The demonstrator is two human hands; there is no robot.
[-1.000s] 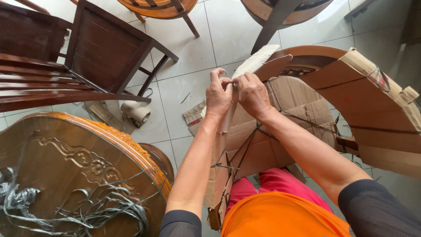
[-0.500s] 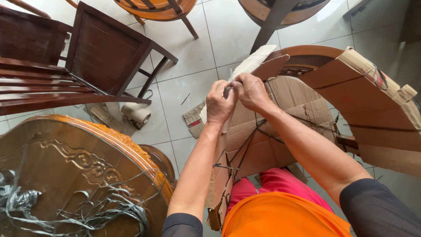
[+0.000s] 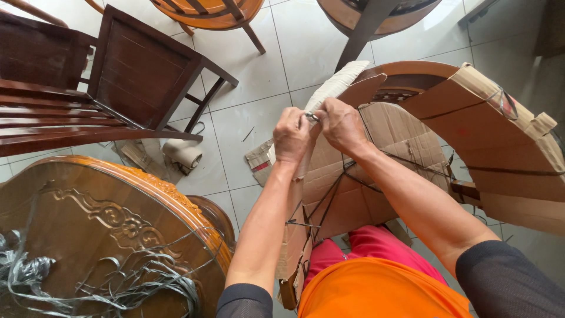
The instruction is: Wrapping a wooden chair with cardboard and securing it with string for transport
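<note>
My left hand (image 3: 292, 134) and my right hand (image 3: 340, 124) meet at the top edge of a cardboard-wrapped piece of furniture (image 3: 376, 153). Both pinch a thin grey strap (image 3: 312, 117) between thumb and fingers, right at the cardboard's upper rim. More dark straps (image 3: 329, 194) cross the flat cardboard panel below my wrists. A curved wooden part wrapped in cardboard (image 3: 500, 129) arcs to the right of my right forearm. White foam padding (image 3: 338, 85) sticks out behind my hands.
A carved round wooden table (image 3: 118, 224) stands at lower left with a heap of grey straps (image 3: 70, 282) on it. Dark wooden chairs (image 3: 106, 82) stand at upper left on the white tiled floor (image 3: 259, 65). Scraps of paper and a tape roll (image 3: 182, 153) lie beneath them.
My two hands have drawn slightly closer and lower at the cardboard's top edge, still working the strap. Nothing else has shifted apart from a small camera movement.
</note>
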